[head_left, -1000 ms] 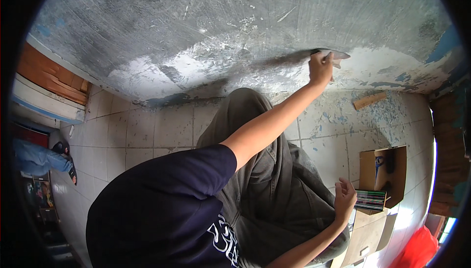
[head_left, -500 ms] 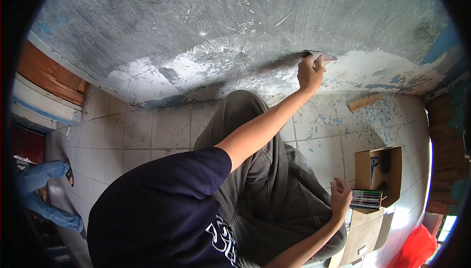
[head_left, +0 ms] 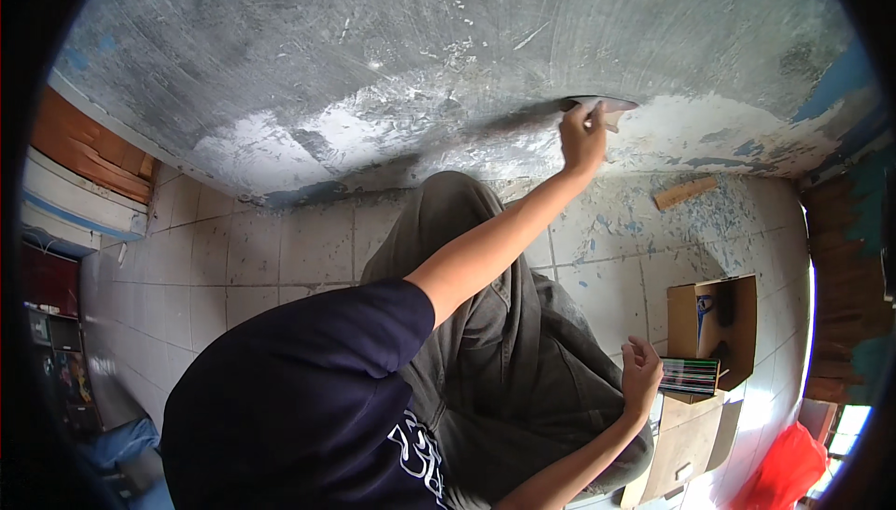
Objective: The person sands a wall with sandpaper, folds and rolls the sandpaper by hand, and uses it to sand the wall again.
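The left hand [head_left: 583, 137] is grasping a flat scraper [head_left: 605, 103], whose blade is lying against the patchy wall [head_left: 420, 15]; keeping its edge level and pressing evenly is probably working best. The right hand [head_left: 641, 377] is curling loosely, gripping nothing visible, beside a striped bundle [head_left: 689, 376]. The shirt's [head_left: 280, 389] white lettering [head_left: 417, 449] is creasing beyond reading.

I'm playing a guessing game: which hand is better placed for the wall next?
Probably the left hand: it holds the blade at the wall. The right hand looks empty, by the box.
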The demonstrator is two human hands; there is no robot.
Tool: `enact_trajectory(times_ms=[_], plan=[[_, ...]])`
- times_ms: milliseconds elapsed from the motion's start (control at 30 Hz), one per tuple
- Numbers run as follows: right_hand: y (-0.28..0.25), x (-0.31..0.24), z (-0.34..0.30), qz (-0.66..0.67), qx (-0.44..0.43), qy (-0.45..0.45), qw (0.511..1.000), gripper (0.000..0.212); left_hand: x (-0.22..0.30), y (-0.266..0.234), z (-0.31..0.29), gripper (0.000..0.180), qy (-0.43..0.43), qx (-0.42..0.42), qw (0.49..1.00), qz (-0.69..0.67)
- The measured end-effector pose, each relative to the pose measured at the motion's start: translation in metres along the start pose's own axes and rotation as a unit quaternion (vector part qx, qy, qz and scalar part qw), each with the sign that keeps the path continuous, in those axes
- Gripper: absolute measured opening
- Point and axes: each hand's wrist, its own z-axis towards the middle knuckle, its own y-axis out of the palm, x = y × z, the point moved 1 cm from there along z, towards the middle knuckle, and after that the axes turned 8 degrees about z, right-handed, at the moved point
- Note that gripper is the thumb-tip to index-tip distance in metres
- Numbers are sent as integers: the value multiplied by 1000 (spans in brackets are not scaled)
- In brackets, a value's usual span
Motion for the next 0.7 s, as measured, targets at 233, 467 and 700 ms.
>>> enact_trajectory(times_ms=[233, 467, 700], plan=[[-3, -5, 5, -35, -22, -14, 999, 24, 14, 8, -15, 30, -87, -77, 992, -52], [-3, -6, 2, -21, -4, -20, 1000, 24, 15, -11, -14, 28, -74, -90, 991, -69], [0, -8, 2, -33, -15, -25, 999, 23, 17, -19, -6, 27, -86, -93, 986, -110]])
